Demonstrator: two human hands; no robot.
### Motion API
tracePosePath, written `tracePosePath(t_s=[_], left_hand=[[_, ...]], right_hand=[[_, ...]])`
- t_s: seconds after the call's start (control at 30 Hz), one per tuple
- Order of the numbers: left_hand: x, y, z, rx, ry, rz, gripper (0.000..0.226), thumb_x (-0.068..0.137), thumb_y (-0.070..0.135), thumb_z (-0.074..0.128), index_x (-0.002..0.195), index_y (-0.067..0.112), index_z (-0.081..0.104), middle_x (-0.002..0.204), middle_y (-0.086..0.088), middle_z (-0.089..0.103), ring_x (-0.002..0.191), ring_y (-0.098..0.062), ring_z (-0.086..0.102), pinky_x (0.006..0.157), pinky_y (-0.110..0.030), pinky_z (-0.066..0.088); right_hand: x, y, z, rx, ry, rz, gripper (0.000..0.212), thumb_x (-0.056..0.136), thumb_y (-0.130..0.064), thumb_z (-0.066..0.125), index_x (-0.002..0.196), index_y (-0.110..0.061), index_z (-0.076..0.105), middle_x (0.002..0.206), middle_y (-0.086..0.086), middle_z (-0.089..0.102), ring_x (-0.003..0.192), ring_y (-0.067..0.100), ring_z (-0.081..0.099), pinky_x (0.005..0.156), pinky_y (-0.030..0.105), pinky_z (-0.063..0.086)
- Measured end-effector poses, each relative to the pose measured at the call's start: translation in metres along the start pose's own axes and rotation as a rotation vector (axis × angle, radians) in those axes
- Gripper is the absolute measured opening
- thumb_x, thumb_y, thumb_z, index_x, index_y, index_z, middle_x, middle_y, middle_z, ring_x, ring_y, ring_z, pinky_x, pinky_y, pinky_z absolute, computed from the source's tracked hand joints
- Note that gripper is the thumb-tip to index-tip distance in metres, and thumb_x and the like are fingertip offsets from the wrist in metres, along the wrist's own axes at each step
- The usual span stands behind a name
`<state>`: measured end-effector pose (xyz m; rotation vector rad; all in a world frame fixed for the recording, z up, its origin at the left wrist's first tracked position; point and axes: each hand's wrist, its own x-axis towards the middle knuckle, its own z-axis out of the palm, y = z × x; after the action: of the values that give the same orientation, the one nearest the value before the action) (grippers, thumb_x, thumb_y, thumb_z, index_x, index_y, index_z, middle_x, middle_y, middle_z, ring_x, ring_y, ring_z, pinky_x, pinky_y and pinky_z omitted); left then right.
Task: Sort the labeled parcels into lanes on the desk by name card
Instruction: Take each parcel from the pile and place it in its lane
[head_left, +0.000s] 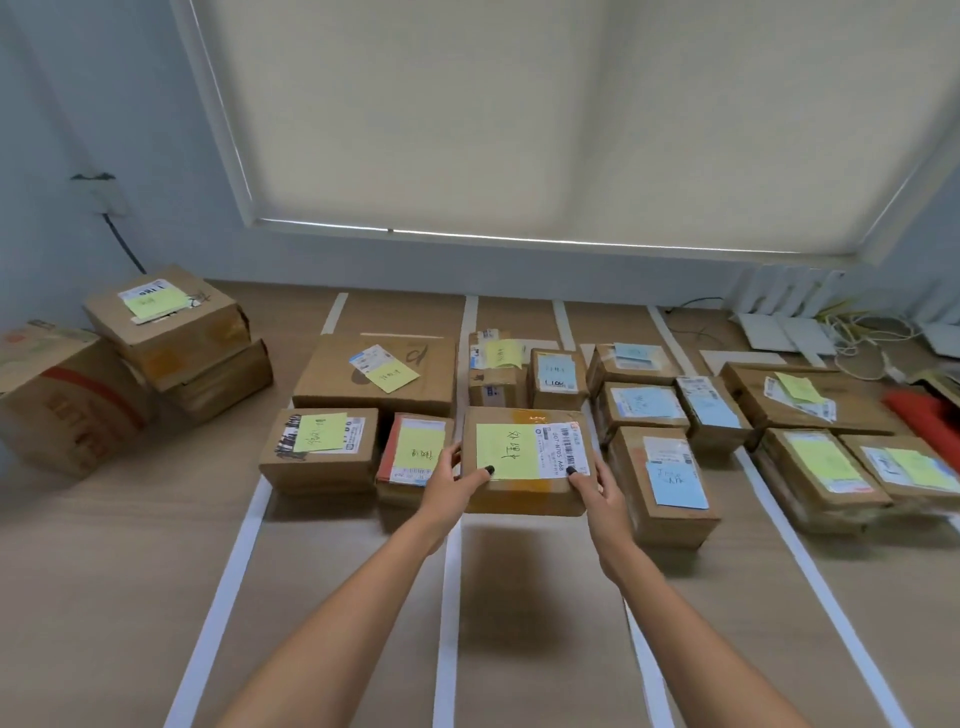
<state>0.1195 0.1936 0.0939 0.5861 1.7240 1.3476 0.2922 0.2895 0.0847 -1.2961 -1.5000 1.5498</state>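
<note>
Above the second taped lane of the desk (130, 545), left hand (451, 486) and right hand (597, 491) grip a cardboard parcel (524, 462) by its near corners, thumbs on top, yellow-green name note (506, 451) and shipping label (563, 448) facing up.
</note>
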Motion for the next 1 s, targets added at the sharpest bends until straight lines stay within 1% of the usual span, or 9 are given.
tracePosePath(t_s=[0.1, 0.17, 0.3, 0.37, 0.5, 0.67, 0.8, 0.93, 1.0], left_hand=[[0.010, -0.009, 0.020, 0.092, 0.024, -0.012, 0.051, 0.096, 0.022, 0.050, 0.143, 0.023, 0.029, 0.140, -0.002, 0.048, 0.124, -0.016, 0.046, 0.095, -0.028, 0.042], [0.019, -0.016, 0.029, 0.144, 0.045, -0.017, 0.047, 0.098, 0.022, 0.047, 0.142, 0.023, 0.031, 0.139, -0.002, 0.048, 0.124, -0.015, 0.046, 0.093, -0.026, 0.042], [0.045, -0.025, 0.041, 0.255, 0.138, -0.043, 0.047, 0.097, 0.023, 0.046, 0.142, 0.021, 0.034, 0.140, -0.007, 0.040, 0.127, -0.022, 0.044, 0.105, -0.039, 0.042], [0.060, -0.028, 0.043, 0.298, 0.156, -0.070, 0.049, 0.097, 0.023, 0.046, 0.144, 0.021, 0.032, 0.142, -0.008, 0.040, 0.129, -0.025, 0.042, 0.106, -0.041, 0.040], [0.096, -0.035, 0.042, 0.279, 0.127, -0.128, 0.050, 0.098, 0.017, 0.043, 0.146, 0.023, 0.028, 0.144, -0.005, 0.043, 0.132, -0.024, 0.040, 0.103, -0.036, 0.038], [0.138, -0.039, 0.044, 0.209, 0.106, -0.137, 0.051, 0.099, 0.019, 0.041, 0.147, 0.027, 0.025, 0.145, -0.002, 0.042, 0.134, -0.021, 0.038, 0.098, -0.030, 0.037], [0.159, -0.037, 0.045, 0.193, 0.140, -0.142, 0.052, 0.099, 0.019, 0.043, 0.147, 0.027, 0.025, 0.147, -0.002, 0.040, 0.135, -0.022, 0.035, 0.095, -0.028, 0.035], [0.164, -0.030, 0.045, 0.200, 0.198, -0.131, 0.050, 0.099, 0.020, 0.042, 0.146, 0.025, 0.028, 0.146, -0.004, 0.041, 0.134, -0.024, 0.037, 0.102, -0.035, 0.037], [0.157, -0.026, 0.044, 0.217, 0.219, -0.117, 0.050, 0.099, 0.024, 0.043, 0.146, 0.024, 0.028, 0.147, -0.004, 0.040, 0.134, -0.025, 0.037, 0.104, -0.038, 0.037]], right_hand=[[0.014, 0.013, -0.013, -0.107, -0.002, 0.010, 0.053, 0.094, -0.034, 0.054, 0.143, -0.030, 0.035, 0.134, 0.001, 0.042, 0.114, 0.011, 0.045, 0.093, 0.026, 0.041], [0.024, 0.022, -0.016, -0.139, -0.008, 0.030, 0.055, 0.093, -0.033, 0.054, 0.144, -0.029, 0.034, 0.133, 0.003, 0.038, 0.113, 0.013, 0.042, 0.098, 0.032, 0.040], [0.048, 0.035, -0.016, -0.105, -0.068, 0.089, 0.052, 0.095, -0.027, 0.053, 0.144, -0.026, 0.035, 0.136, 0.006, 0.043, 0.120, 0.018, 0.047, 0.103, 0.038, 0.043], [0.061, 0.039, -0.015, -0.088, -0.090, 0.114, 0.053, 0.095, -0.025, 0.053, 0.144, -0.027, 0.034, 0.138, 0.003, 0.046, 0.121, 0.018, 0.046, 0.101, 0.036, 0.043], [0.092, 0.048, -0.011, -0.094, -0.151, 0.158, 0.056, 0.094, -0.022, 0.055, 0.144, -0.031, 0.031, 0.143, -0.001, 0.044, 0.128, 0.019, 0.041, 0.102, 0.037, 0.039], [0.128, 0.055, 0.000, -0.092, -0.184, 0.143, 0.059, 0.092, -0.021, 0.057, 0.143, -0.034, 0.029, 0.144, -0.005, 0.043, 0.128, 0.013, 0.039, 0.095, 0.028, 0.038], [0.147, 0.056, 0.006, -0.076, -0.182, 0.135, 0.064, 0.091, -0.017, 0.058, 0.145, -0.033, 0.026, 0.145, -0.004, 0.042, 0.129, 0.014, 0.039, 0.095, 0.026, 0.038], [0.154, 0.050, 0.004, -0.097, -0.176, 0.127, 0.069, 0.090, -0.013, 0.059, 0.146, -0.030, 0.023, 0.146, 0.000, 0.040, 0.134, 0.019, 0.037, 0.099, 0.028, 0.037], [0.152, 0.044, 0.001, -0.153, -0.149, 0.115, 0.071, 0.090, -0.012, 0.059, 0.148, -0.029, 0.021, 0.150, 0.002, 0.035, 0.137, 0.022, 0.034, 0.103, 0.033, 0.037]])
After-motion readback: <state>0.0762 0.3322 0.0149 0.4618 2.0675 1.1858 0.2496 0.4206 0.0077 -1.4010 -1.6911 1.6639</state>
